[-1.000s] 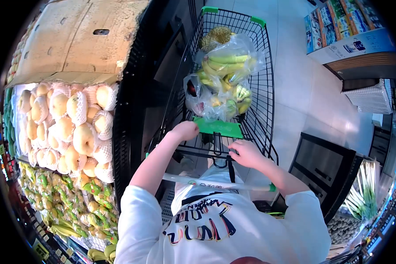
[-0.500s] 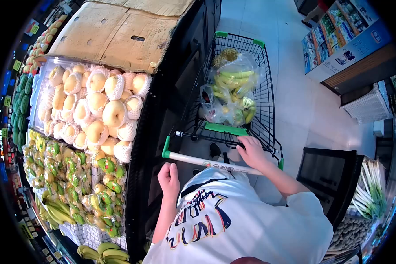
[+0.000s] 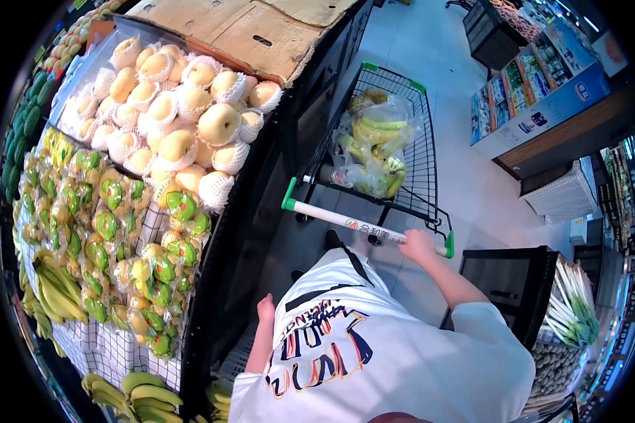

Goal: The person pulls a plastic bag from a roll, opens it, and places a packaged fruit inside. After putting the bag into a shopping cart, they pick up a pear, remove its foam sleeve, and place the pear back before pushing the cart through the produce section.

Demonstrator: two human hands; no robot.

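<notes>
Pears [image 3: 178,145] in foam nets L of cart handle [image 3: 360,225]. Your L hand [image 3: 266,309] hangs behind handle, apart; can't tell if it's spread. Bagged bananas [image 3: 381,132] in cart [image 3: 418,162], fwd of handle. Your R hand [image 3: 418,244] wraps handle nr its R end. White-green stalks [image 3: 570,307] R of handle.

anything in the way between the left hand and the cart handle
Nothing visible stands between the left hand and the cart handle. The fruit stand lies to the left, and the right hand is on the handle.
</notes>
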